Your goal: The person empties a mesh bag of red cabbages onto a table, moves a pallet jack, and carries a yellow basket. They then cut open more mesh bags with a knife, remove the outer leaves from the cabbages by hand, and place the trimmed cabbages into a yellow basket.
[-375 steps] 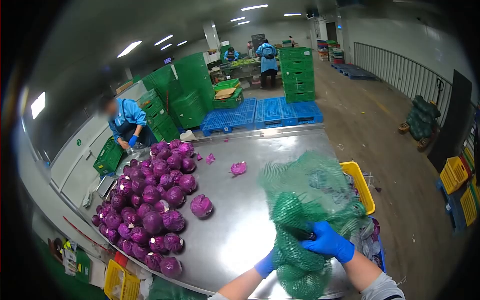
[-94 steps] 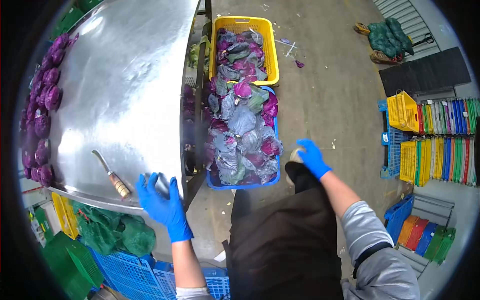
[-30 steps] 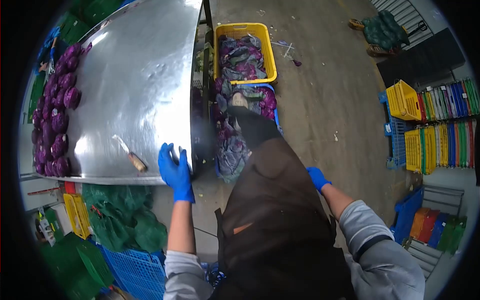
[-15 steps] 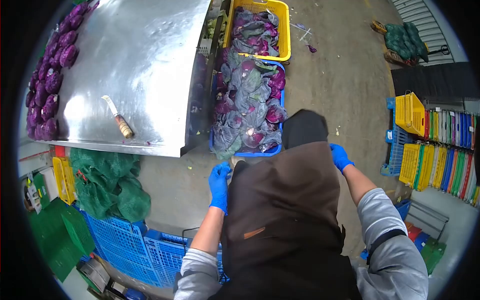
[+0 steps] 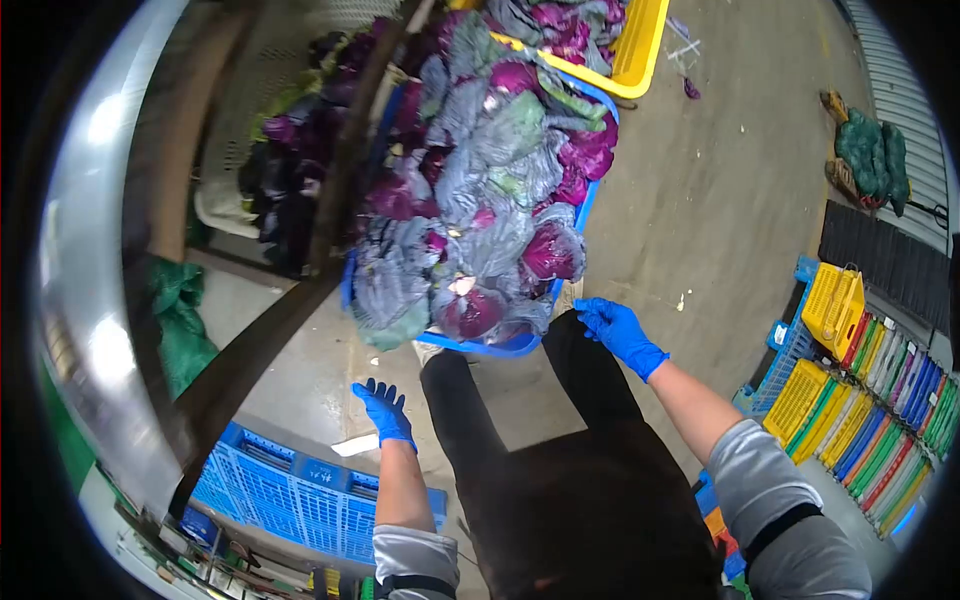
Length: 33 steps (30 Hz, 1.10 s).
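A blue crate point(image 5: 520, 346), heaped with red cabbages point(image 5: 472, 310) and loose outer leaves, stands on the floor right in front of my feet. My left hand point(image 5: 386, 410), in a blue glove, is open with fingers spread, apart from the crate's near left corner. On the other side, my gloved right hand point(image 5: 618, 332) reaches forward beside my knee, close to the crate's near right corner. Its fingers are extended and slightly bent, with nothing seen in them. Neither hand visibly touches the crate.
A yellow crate point(image 5: 648, 45) of cabbages adjoins at the far end. The metal table point(image 5: 105, 290) looms close on the left, with a pale crate point(image 5: 225, 200) of leaves beneath. Blue plastic pallets point(image 5: 290, 505) lie behind left; stacked coloured crates point(image 5: 850, 400) stand right.
I have bent down and the view is nearer the blue crate. My right hand has come forward to its near corner; my left hand has opened and spread its fingers.
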Each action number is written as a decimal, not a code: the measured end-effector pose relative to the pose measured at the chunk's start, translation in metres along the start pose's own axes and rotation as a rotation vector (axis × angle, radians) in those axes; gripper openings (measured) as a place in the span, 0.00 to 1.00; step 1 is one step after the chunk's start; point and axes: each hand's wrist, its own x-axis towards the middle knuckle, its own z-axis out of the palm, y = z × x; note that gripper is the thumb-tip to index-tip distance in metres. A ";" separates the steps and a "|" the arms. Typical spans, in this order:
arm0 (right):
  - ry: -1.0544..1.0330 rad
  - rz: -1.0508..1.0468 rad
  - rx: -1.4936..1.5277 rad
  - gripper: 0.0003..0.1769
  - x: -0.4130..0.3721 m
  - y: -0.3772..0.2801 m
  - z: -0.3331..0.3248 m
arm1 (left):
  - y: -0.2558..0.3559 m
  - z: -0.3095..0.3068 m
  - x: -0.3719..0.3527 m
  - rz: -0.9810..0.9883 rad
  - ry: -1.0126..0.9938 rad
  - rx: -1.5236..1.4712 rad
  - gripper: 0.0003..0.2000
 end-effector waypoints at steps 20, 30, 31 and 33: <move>0.046 0.197 0.141 0.11 0.073 0.164 -0.029 | -0.128 0.059 0.006 -0.099 -0.039 -0.389 0.29; 0.481 -0.097 0.373 0.22 0.175 -0.001 -0.048 | -0.063 0.111 -0.068 0.743 -0.094 0.107 0.15; 0.473 -0.098 0.480 0.24 0.176 -0.012 -0.047 | -0.059 0.120 -0.068 0.558 0.081 -0.111 0.15; 0.420 -0.224 0.322 0.25 0.190 -0.013 -0.038 | -0.056 0.120 -0.041 0.118 0.105 -0.431 0.16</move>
